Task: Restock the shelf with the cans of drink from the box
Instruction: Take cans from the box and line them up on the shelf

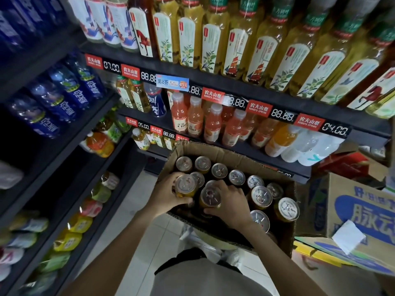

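Note:
An open brown cardboard box (pixel 233 155) sits low in front of me and holds several upright orange cans with silver lids (pixel 261 197). My left hand (pixel 165 194) wraps around one can (pixel 185 185) at the box's left side, raised a little above its neighbours. My right hand (pixel 227 202) grips a second can (pixel 210 197) near the middle of the box. The dark shelf (pixel 245 149) with bottled drinks runs just behind the box.
Dark shelves full of tea, juice and water bottles (pixel 195 118) rise ahead and to the left (pixel 70 133). A blue-and-white carton (pixel 363 212) with a white slip of paper stands at the right. Pale floor tiles (pixel 136 212) lie between the shelves and my legs.

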`<state>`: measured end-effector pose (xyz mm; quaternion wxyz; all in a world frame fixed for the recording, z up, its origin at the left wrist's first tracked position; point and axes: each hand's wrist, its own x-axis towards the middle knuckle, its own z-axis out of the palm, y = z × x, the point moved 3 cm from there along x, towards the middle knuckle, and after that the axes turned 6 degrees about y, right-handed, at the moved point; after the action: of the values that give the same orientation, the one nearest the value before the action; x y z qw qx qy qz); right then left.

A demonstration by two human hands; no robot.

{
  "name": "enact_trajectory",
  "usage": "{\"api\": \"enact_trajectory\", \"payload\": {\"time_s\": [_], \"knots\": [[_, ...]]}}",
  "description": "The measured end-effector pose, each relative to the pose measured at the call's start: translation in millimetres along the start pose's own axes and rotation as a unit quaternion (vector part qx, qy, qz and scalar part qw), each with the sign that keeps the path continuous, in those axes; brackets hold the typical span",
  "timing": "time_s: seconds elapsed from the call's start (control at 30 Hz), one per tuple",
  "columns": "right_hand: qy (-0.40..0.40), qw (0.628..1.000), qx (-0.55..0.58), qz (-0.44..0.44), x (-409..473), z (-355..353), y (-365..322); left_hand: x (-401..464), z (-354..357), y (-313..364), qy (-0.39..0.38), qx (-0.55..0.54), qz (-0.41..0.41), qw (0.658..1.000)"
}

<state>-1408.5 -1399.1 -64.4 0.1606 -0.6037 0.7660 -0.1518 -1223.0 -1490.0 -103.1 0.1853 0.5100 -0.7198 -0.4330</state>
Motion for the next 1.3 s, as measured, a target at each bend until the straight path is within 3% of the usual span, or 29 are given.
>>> {"api": "enact_trajectory", "payload": {"time_s": [0.1,0.2,0.27,0.4,0.6,0.9,1.1,1.3], "knots": [[0.035,0.97,0.229,0.07,6,-34,3,4,-23,24,0.028,-0.142,-0.054,0.988],[0.021,0.875,0.461,0.146,17,-65,10,10,-45,65,0.038,-0.251,-0.054,0.966],[0.01,0.829,0.534,0.167,23,-85,12,15,-54,93,0.039,-0.28,-0.042,0.958],[0.021,0.791,0.591,0.154,29,-130,12,24,-65,144,0.047,-0.277,0.005,0.96],[0.088,0.81,0.573,0.083,32,-203,7,35,-84,235,0.135,-0.141,0.146,0.97],[0.216,0.827,0.514,-0.071,31,-357,12,47,-108,388,0.253,-0.04,0.358,0.898],[0.28,0.848,0.423,-0.156,32,-454,22,54,-106,485,0.313,-0.004,0.432,0.846],[0.344,0.86,0.343,-0.158,71,-521,51,98,-83,559,0.355,0.06,0.448,0.818]]}}
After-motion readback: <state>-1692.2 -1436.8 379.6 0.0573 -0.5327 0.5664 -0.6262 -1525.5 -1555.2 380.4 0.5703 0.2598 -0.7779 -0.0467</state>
